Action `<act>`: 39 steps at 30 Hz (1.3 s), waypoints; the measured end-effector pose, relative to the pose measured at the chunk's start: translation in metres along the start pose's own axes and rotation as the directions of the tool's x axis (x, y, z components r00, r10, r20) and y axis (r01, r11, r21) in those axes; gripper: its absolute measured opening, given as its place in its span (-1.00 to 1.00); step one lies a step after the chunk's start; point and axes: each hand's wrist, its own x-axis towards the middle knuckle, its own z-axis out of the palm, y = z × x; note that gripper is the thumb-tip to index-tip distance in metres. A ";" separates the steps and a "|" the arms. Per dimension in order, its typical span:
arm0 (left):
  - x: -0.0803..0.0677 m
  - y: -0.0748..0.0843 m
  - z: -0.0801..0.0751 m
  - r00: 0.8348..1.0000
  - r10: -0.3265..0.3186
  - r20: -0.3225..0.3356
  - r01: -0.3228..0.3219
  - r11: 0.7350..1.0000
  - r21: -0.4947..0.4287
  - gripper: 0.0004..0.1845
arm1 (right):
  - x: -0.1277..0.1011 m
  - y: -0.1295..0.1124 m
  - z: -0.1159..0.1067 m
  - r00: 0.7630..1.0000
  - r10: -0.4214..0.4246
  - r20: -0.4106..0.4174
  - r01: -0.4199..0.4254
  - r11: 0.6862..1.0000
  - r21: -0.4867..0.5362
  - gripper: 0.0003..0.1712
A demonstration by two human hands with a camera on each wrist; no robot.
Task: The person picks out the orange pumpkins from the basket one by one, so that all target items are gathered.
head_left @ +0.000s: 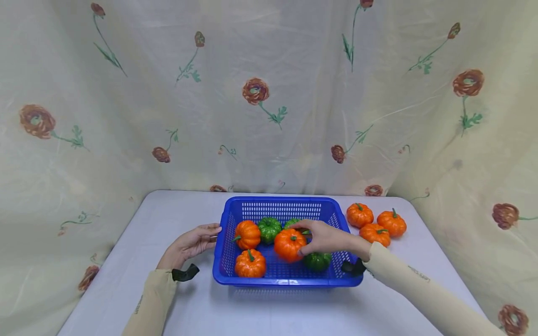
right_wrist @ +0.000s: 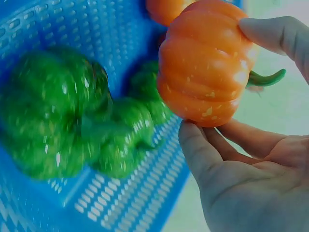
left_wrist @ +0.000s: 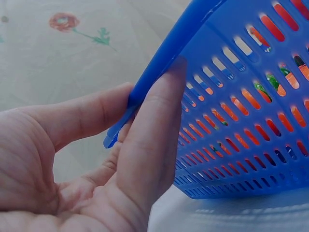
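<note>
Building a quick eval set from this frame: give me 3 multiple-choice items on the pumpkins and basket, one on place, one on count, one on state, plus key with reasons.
1. Where do the three loose orange pumpkins lie?
A. On the table right of the blue basket
B. Left of the basket
C. Inside the basket

2. How many orange pumpkins are inside the basket, counting the held one?
A. One
B. Three
C. Five

3. What is the right hand doing?
A. Resting flat on the table
B. Gripping an orange pumpkin over the basket
C. Holding the basket rim

Key: 1 A, the trio sits on the table beside the basket's right wall. 2 B, the head view shows three orange ones inside. 3 B, thumb and fingers close round it; the left hand is the one at the rim.
</note>
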 end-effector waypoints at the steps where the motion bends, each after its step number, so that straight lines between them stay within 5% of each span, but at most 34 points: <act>1: 0.000 0.000 0.000 1.000 0.000 0.003 0.000 1.000 0.001 -0.58 | -0.005 0.001 -0.004 1.000 0.017 -0.010 -0.017 1.000 0.009 -0.24; 7: 0.000 -0.002 -0.001 0.999 0.010 0.035 -0.010 1.000 0.004 -0.65 | -0.037 0.013 -0.029 0.984 0.161 -0.069 -0.156 0.984 0.083 -0.19; 13: -0.001 -0.001 -0.001 0.999 0.014 0.031 -0.014 1.000 0.004 -0.64 | -0.070 0.032 -0.055 0.979 0.150 -0.141 -0.141 0.988 0.069 -0.20; 19: -0.002 0.001 0.002 1.000 0.010 0.024 -0.010 1.000 -0.006 -0.64 | -0.105 0.057 -0.071 0.941 0.251 -0.226 -0.243 0.968 0.064 -0.20; 39: -0.008 0.004 0.008 0.998 0.014 0.062 -0.016 0.999 0.047 -0.48 | -0.189 0.158 -0.079 0.853 0.451 -0.263 -0.453 0.890 0.059 -0.18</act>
